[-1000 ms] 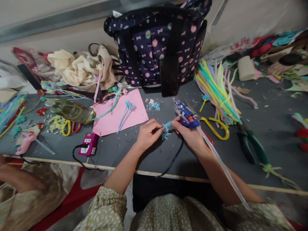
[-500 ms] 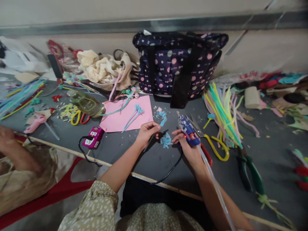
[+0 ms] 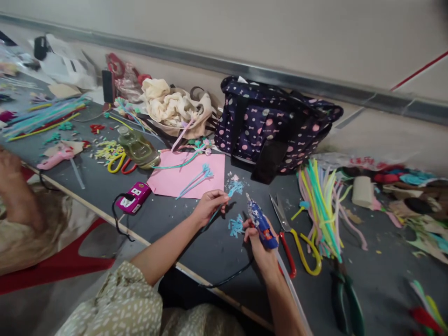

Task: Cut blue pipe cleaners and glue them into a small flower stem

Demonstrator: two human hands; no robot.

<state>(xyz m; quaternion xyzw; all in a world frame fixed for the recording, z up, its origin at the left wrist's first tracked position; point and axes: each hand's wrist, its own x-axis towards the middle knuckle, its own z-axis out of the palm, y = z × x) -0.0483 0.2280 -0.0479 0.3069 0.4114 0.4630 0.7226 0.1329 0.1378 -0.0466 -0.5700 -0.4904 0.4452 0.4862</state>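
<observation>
Between the fingertips of my left hand (image 3: 211, 206) is a blue pipe cleaner stem (image 3: 210, 221), its fluffy tip pointing up and right. My right hand (image 3: 261, 247) is wrapped round a blue glue gun (image 3: 261, 223), whose nozzle points up and left, apart from the stem. A long clear glue stick (image 3: 291, 291) runs out of its back end. Just left of the gun lies a small pile of cut blue pipe cleaner pieces (image 3: 236, 226). Two finished-looking blue stems (image 3: 196, 179) rest on a pink sheet (image 3: 164, 182).
Scissors (image 3: 287, 226) and green-handled pliers (image 3: 345, 294) lie right of my right hand, beside a pipe cleaner bundle (image 3: 324, 207). A dotted bag (image 3: 252, 121) stands behind. Left are a bottle (image 3: 138, 147), a magenta box (image 3: 133, 198) and a pink glue gun (image 3: 58, 156) near another person's arm (image 3: 21, 196).
The head view has shifted, so the table appears turned and lower. My right hand has brought the glue gun nearer to my left hand and the blue stem.
</observation>
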